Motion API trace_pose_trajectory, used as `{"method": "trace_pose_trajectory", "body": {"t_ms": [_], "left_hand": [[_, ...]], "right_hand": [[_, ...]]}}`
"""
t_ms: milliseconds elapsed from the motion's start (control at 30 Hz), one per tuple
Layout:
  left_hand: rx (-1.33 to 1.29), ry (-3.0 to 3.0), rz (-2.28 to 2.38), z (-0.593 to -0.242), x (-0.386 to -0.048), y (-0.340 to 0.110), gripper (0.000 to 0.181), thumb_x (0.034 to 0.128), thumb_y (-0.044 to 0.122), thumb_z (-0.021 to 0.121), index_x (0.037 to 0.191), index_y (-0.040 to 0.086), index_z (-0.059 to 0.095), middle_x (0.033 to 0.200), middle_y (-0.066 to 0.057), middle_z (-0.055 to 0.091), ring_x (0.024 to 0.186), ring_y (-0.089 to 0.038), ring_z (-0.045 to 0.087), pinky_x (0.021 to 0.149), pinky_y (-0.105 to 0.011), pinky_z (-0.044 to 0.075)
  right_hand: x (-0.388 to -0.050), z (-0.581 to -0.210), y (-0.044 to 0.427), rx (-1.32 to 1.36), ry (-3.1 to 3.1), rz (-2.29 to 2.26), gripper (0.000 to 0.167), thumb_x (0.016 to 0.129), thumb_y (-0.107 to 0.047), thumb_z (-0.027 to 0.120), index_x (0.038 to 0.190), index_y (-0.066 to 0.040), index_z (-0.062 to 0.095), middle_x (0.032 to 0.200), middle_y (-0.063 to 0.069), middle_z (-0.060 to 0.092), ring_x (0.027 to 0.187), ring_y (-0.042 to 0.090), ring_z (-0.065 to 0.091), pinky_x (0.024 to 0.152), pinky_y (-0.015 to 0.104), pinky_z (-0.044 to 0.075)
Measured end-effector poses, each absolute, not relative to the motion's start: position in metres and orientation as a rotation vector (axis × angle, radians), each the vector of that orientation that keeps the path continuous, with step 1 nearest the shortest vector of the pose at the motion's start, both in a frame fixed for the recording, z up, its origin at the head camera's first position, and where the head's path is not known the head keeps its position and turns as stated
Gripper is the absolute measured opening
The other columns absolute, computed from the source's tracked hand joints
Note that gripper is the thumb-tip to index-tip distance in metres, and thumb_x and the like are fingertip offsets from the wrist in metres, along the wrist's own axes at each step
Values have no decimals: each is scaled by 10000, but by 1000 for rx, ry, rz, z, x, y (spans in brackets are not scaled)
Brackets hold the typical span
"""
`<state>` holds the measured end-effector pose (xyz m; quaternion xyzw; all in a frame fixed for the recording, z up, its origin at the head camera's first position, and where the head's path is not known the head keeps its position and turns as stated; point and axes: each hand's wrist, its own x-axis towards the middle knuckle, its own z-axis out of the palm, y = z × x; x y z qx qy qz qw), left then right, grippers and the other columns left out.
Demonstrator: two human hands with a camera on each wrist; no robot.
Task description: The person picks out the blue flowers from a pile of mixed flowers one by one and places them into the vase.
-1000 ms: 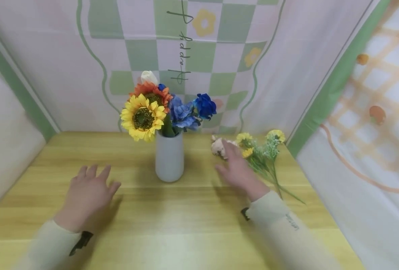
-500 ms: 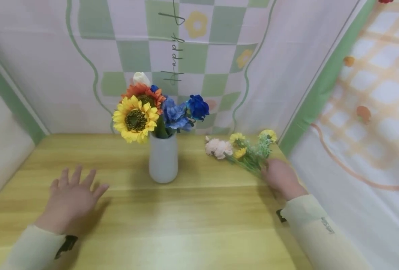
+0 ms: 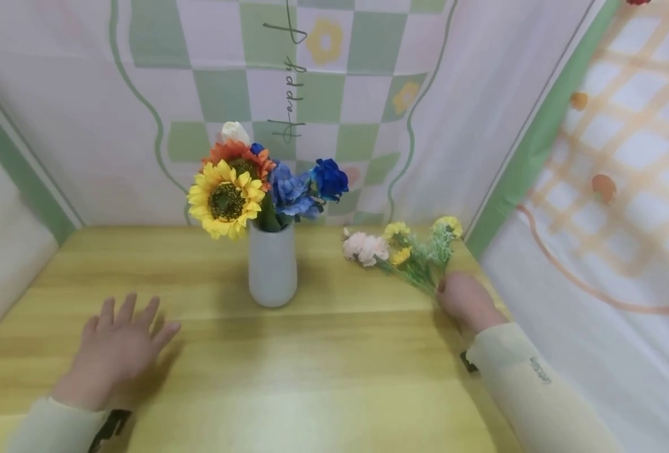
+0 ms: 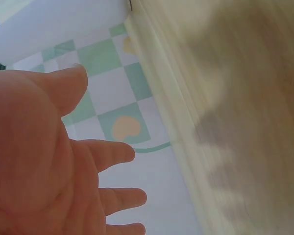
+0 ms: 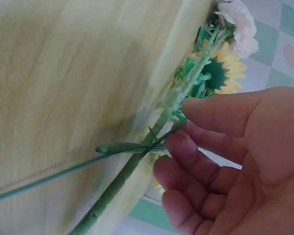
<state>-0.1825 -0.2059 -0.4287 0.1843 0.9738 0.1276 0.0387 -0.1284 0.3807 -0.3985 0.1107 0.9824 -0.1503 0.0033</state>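
My right hand (image 3: 467, 299) is at the right side of the table, its curled fingers around the stems of the loose flowers. In the right wrist view, my thumb and forefinger pinch a thin green flower stem (image 5: 159, 142). A thicker stem (image 5: 112, 188) crosses beneath it and leads up toward the pink flower (image 3: 365, 248). Yellow flowers (image 3: 400, 256) and a pale green sprig (image 3: 441, 244) lie beyond the hand. My left hand (image 3: 116, 346) is over the left side of the table, fingers straight and spread, holding nothing.
A white vase (image 3: 273, 267) stands upright left of the loose flowers. It holds a yellow sunflower (image 3: 225, 200), an orange flower, a white bud and blue flowers (image 3: 330, 179). A checkered cloth (image 3: 215, 94) hangs behind the wooden table (image 3: 289, 371).
My right hand has moved right from above the pink flower to the stems and has closed its fingers on them. The left hand shifts slightly left and toward me, fingers still spread.
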Motion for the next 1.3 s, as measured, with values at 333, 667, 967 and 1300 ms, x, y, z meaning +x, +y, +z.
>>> {"method": "trace_pose_trajectory", "body": {"t_ms": [333,667,967,1300], "left_hand": [[536,2988,401,-428,-173,-210,895,1000,675,242,1511,-57,307,1501,-430,110,1299,-707,18,1001,-791,5],[560,2977,333,-420,-160,-204,822,1000,630,381,1448,-58,428,1469,-412,257,1302,-685,109,1009,-787,70],[716,3083,379,-407,-154,-173,607,993,485,544,1315,-28,586,1350,-316,511,1265,-584,368,1036,-748,151],[1083,3230,707,-385,-142,-119,206,924,211,680,1047,53,726,1011,-91,719,943,-313,671,971,-598,406]], "right_hand": [[-130,-401,392,248,3158,-338,191,844,-85,503,656,-108,529,656,62,550,613,267,529,597,483,488],[-122,-374,362,269,3229,-531,278,954,-156,505,693,-73,553,619,49,521,569,228,491,538,391,435],[-109,-347,311,217,3307,-749,281,983,-154,559,1123,57,680,1007,193,695,820,296,644,736,478,555],[-93,-347,259,18,3403,-813,146,954,-153,619,979,-52,721,815,-22,672,693,139,593,650,377,526]]}}
